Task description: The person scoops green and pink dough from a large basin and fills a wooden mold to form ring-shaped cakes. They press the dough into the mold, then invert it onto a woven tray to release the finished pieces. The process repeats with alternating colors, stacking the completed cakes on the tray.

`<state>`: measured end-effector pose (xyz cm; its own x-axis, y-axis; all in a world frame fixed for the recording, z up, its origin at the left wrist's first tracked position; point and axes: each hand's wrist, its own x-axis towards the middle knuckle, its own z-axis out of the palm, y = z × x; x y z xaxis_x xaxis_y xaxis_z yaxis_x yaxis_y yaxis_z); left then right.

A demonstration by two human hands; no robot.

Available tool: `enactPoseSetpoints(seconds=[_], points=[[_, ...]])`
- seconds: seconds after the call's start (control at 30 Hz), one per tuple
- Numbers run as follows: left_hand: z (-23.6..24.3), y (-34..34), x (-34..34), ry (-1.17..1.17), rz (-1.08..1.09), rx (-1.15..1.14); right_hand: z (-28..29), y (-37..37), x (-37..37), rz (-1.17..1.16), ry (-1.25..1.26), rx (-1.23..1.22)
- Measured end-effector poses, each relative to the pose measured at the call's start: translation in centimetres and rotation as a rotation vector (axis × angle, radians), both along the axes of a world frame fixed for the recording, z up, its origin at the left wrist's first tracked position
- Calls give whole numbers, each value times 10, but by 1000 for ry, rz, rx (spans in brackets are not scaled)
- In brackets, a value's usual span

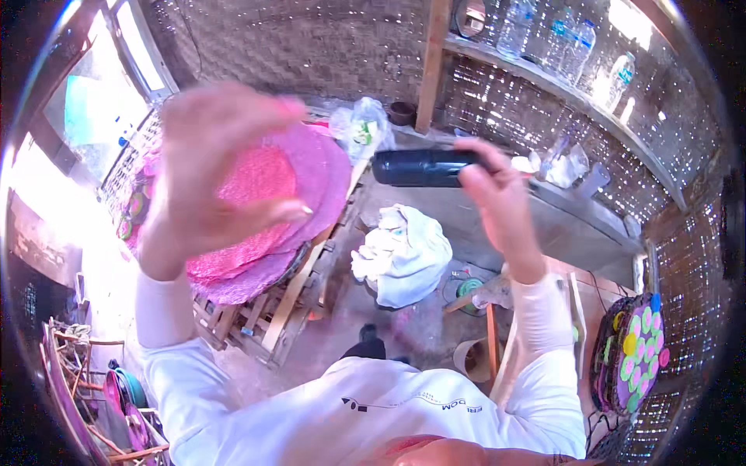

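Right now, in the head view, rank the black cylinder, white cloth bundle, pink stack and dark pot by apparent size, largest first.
1. Pink stack, partly behind the left hand
2. White cloth bundle
3. Black cylinder, in the right hand
4. Dark pot

1. I am seeing the left hand (203,167) as a blur, its thumb and fingers curving well apart with nothing between them.
2. The right hand (501,190) is gripping 1 glossy black cylinder (423,168) at its right end, and the cylinder is lying nearly level across my view.
3. Behind the left hand, round pink sheets (326,167) are lying stacked on a slatted wooden rack (289,307).
4. I am noticing 1 white cloth bundle (412,252) sitting lower than the cylinder in my view.
5. Plastic bottles (515,31) are standing along a shelf (563,84) at upper right.
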<state>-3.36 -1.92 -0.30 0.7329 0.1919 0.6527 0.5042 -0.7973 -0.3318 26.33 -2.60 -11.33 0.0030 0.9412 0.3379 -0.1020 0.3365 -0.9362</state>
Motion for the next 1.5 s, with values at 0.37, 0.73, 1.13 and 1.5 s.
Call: enactPoseSetpoints(seconds=[0.37, 0.73, 1.13, 1.5], points=[[-210, 35, -33, 105, 365, -498, -178, 84, -100, -391, -89, 183], [-216, 64, -76, -247, 502, -497, -189, 101, -136, -564, 91, 196], [-202, 63, -94, -227, 450, -614, -200, 129, -184, -714, -543, 139], [-38, 76, -54, -659, -364, -93, -149, 56, -111, -849, -453, 300]])
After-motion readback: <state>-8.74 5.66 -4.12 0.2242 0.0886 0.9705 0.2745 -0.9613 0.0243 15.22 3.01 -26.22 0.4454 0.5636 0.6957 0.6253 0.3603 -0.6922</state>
